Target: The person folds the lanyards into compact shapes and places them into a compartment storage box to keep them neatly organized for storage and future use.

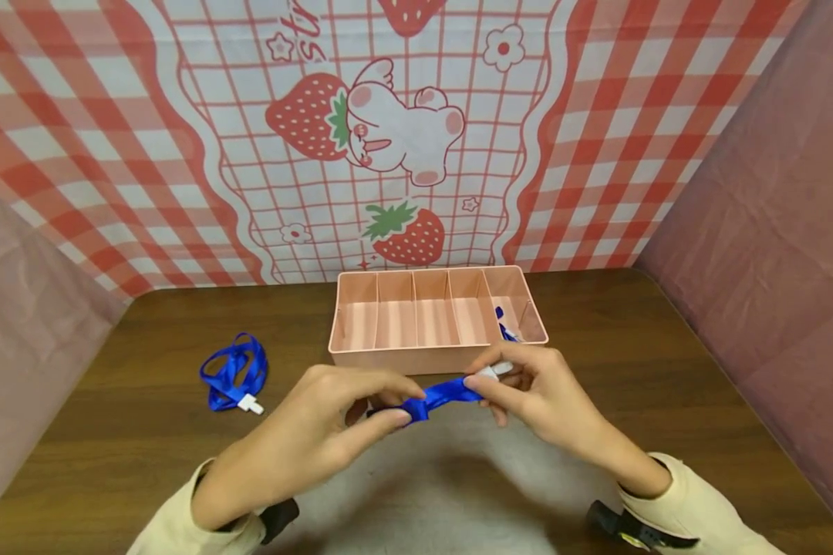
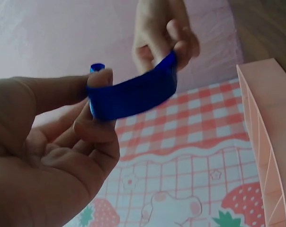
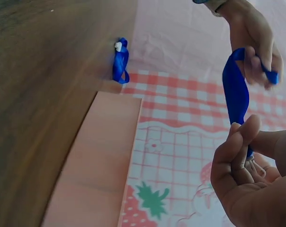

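A blue lanyard with a white clip is stretched between both hands, in front of a pink box. My left hand pinches its folded end between thumb and fingers. Next to the clip, my right hand pinches the other end, the white clip poking out past the fingers. In the left wrist view the blue strap forms a wide band from one hand to the other. The right wrist view shows the strap bending over the left fingers, with the clip partly hidden by the right hand.
Behind the hands stands the pink box with several compartments; its rightmost one holds a blue lanyard. Another coiled blue lanyard with a white clip lies on the wooden table at left. A strawberry-patterned cloth hangs at the back.
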`<state>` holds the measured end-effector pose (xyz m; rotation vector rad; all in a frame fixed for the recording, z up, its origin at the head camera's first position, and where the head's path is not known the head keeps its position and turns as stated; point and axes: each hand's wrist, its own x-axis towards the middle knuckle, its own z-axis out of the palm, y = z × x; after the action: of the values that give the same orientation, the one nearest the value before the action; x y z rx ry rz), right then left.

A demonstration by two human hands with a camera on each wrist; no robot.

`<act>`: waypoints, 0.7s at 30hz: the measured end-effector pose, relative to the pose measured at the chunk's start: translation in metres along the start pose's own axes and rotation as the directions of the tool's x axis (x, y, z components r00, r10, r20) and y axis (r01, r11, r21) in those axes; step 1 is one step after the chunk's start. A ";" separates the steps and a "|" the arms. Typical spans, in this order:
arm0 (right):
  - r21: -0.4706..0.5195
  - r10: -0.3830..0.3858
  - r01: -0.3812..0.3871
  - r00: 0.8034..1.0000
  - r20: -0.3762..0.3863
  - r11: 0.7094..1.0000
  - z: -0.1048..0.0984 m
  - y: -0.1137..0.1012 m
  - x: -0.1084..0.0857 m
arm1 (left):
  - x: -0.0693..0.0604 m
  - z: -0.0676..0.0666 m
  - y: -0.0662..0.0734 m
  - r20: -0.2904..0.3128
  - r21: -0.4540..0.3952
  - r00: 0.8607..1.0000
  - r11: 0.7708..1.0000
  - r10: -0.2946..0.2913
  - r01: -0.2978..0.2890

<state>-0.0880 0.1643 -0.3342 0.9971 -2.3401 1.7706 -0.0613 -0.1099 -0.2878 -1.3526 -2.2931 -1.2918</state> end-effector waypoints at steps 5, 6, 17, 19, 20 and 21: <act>-0.086 -0.092 0.093 0.996 0.014 0.992 0.010 -0.012 0.003 | 0.005 0.011 0.003 -0.018 -0.029 0.996 0.996 -0.086 0.085; -0.096 -0.097 0.098 0.995 0.021 0.991 0.011 -0.014 0.004 | 0.007 0.013 0.003 -0.016 -0.033 0.995 0.994 -0.100 0.099; 0.089 -0.039 0.030 0.994 0.104 0.996 0.014 -0.024 0.007 | 0.017 0.034 -0.003 -0.040 -0.066 0.988 0.987 -0.152 0.149; 0.136 -0.009 -0.004 0.995 0.097 0.991 0.014 -0.025 0.007 | 0.017 0.037 -0.005 -0.063 -0.064 0.985 0.985 -0.163 0.159; 0.159 0.008 -0.022 0.996 0.091 0.987 0.014 -0.025 0.007 | 0.017 0.038 -0.005 -0.074 -0.068 0.983 0.984 -0.167 0.162; 0.178 0.023 -0.038 0.996 0.086 0.983 0.014 -0.025 0.007 | 0.017 0.039 -0.006 -0.085 -0.073 0.982 0.984 -0.171 0.165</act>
<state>-0.0758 0.1459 -0.3149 1.0844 -2.2868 2.0200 -0.0660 -0.0712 -0.3055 -1.1132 -2.3650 -1.4590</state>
